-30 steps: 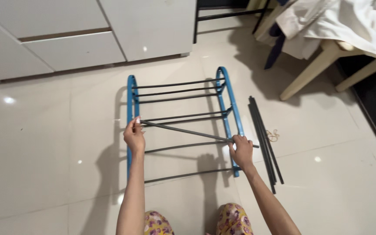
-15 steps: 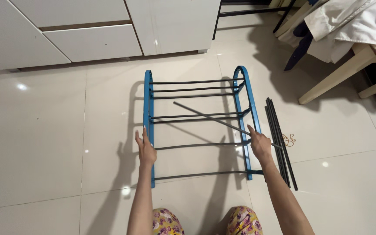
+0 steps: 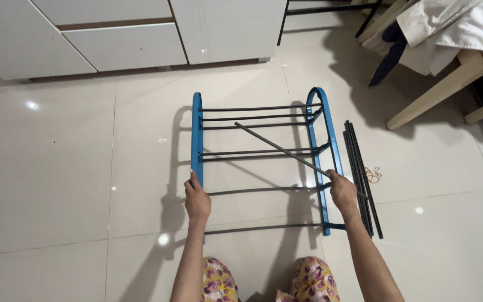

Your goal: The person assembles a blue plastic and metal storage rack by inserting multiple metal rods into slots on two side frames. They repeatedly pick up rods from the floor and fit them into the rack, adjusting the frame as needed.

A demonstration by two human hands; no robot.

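Note:
A rack with two blue side frames, the left frame [image 3: 197,140] and the right frame [image 3: 326,151], lies flat on the floor, joined by several thin dark rods. My left hand [image 3: 197,200] grips the left blue frame near its lower part. My right hand [image 3: 344,193] holds one loose dark rod [image 3: 280,149] by its near end. That rod slants up and to the left across the rack, its far end free above the upper rungs.
A bundle of spare dark rods [image 3: 360,173] lies on the tiles right of the rack, with rubber bands [image 3: 373,175] beside it. White cabinets [image 3: 124,33] stand at the back. A cream table leg [image 3: 437,92] and draped white cloth [image 3: 454,28] are at the upper right.
My left hand let go of the loose rod's left end and closed on the left blue frame. The rod's free end swung up and right, held only by my right hand.

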